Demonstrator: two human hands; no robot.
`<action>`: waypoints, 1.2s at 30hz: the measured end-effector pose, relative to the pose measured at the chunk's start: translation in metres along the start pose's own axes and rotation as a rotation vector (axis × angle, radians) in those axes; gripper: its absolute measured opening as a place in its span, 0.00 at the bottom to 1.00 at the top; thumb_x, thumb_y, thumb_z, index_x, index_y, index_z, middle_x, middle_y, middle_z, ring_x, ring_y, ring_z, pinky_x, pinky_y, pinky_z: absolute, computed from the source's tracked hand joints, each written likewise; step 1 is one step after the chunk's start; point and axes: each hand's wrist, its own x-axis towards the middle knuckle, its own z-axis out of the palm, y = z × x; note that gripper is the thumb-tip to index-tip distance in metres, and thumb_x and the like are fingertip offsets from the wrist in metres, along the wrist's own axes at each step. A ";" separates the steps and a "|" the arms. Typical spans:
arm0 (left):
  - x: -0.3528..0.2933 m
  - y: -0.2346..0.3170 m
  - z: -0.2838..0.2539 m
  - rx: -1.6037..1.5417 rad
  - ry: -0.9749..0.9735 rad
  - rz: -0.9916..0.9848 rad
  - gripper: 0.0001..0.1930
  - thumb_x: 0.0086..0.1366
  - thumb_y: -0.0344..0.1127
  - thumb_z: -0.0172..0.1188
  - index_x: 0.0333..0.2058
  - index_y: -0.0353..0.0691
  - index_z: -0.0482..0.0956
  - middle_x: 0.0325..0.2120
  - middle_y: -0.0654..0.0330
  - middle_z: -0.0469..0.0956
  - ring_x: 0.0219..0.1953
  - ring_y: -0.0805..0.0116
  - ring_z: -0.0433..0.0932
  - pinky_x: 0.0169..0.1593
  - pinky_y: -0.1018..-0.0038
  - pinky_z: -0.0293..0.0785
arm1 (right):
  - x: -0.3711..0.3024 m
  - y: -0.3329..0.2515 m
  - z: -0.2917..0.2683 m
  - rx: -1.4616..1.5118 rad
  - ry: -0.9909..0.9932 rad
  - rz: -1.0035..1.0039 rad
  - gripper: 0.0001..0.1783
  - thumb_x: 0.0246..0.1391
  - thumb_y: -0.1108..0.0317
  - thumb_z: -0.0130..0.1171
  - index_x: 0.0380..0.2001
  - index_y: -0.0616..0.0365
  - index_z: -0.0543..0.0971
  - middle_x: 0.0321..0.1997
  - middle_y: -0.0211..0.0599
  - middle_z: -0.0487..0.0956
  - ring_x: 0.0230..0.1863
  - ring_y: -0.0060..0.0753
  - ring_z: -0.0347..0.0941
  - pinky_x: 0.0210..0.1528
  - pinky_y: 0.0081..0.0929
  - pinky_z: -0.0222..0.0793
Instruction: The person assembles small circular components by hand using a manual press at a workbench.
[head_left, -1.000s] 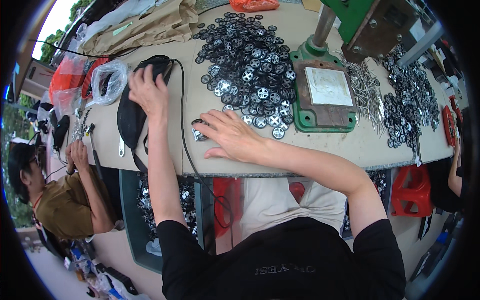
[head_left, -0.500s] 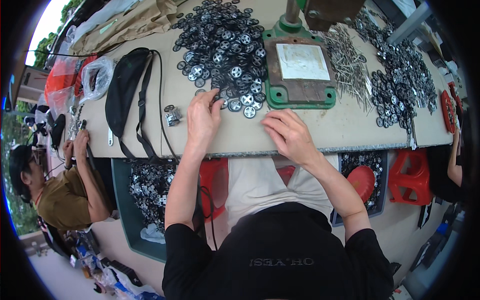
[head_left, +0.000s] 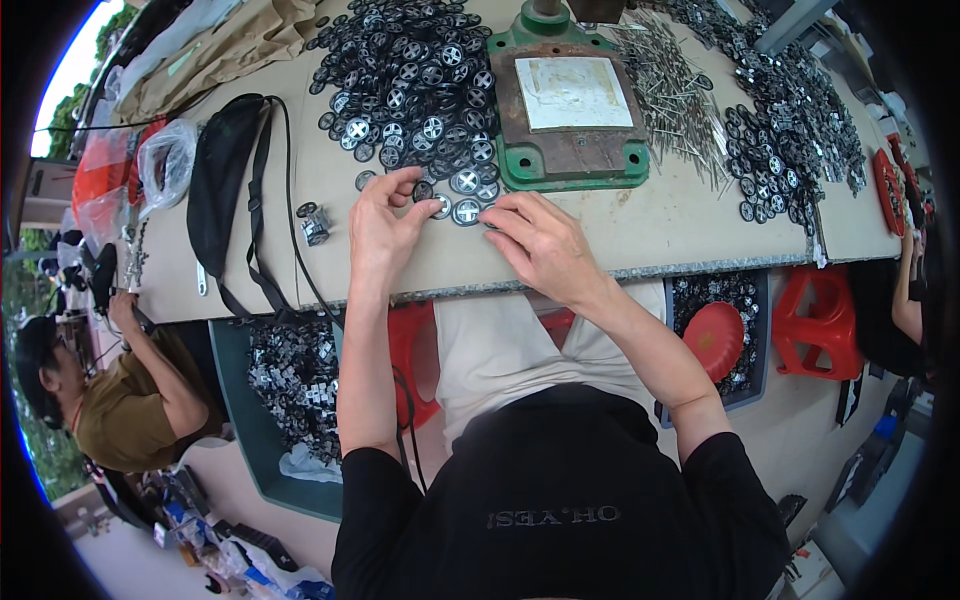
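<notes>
Small black wheels with silver cross-shaped centres lie in a big pile (head_left: pixel 410 85) on the table, thinning out toward me. At the pile's near edge, my left hand (head_left: pixel 384 222) has its thumb and index finger spread apart. Its thumb tip touches or almost touches one wheel (head_left: pixel 440 207). Just to the right lies another wheel (head_left: pixel 466 211), beside the fingertips of my right hand (head_left: pixel 545 240). That hand is closed in a pinch, with a bit of something dark at the fingertips, too small to name.
Beyond my right hand stands a green press base (head_left: pixel 570 110) with a white plate. Metal pins (head_left: pixel 670 95) and more small parts (head_left: pixel 790 120) lie right of it. A black bag (head_left: pixel 228 190) and a small metal block (head_left: pixel 315 226) lie left. A co-worker (head_left: pixel 130 400) sits at far left.
My right hand has come left, up to the nearest wheels. My left thumb and index finger have spread wider. The whole view has shifted slightly.
</notes>
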 end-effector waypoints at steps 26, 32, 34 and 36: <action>-0.073 0.058 0.076 -1.428 -0.799 -0.363 0.17 0.61 0.27 0.53 0.49 0.31 0.69 0.39 0.49 0.75 0.39 0.58 0.78 0.42 0.71 0.78 | -0.037 0.005 -0.113 0.342 -0.113 0.546 0.08 0.48 0.69 0.59 0.27 0.64 0.77 0.24 0.35 0.75 0.24 0.25 0.70 0.28 0.22 0.65; -0.070 0.068 0.091 -1.477 -0.818 -0.366 0.15 0.61 0.27 0.52 0.47 0.32 0.69 0.46 0.47 0.72 0.43 0.55 0.76 0.47 0.70 0.76 | -0.031 0.086 -0.163 -0.369 0.235 0.555 0.08 0.47 0.71 0.57 0.32 0.63 0.76 0.29 0.40 0.76 0.26 0.34 0.72 0.32 0.27 0.66; -0.069 0.070 0.094 -1.524 -0.799 -0.400 0.14 0.62 0.28 0.52 0.47 0.32 0.70 0.45 0.47 0.72 0.43 0.54 0.76 0.47 0.70 0.76 | -0.023 0.104 -0.167 -0.535 0.256 0.546 0.09 0.48 0.71 0.55 0.35 0.62 0.76 0.32 0.42 0.75 0.29 0.40 0.72 0.34 0.30 0.67; -0.067 0.069 0.096 -1.532 -0.780 -0.403 0.14 0.62 0.28 0.52 0.47 0.32 0.70 0.45 0.47 0.72 0.43 0.54 0.76 0.47 0.70 0.76 | -0.020 0.115 -0.162 -0.568 0.244 0.502 0.09 0.49 0.71 0.54 0.35 0.61 0.76 0.33 0.42 0.75 0.30 0.42 0.72 0.35 0.31 0.67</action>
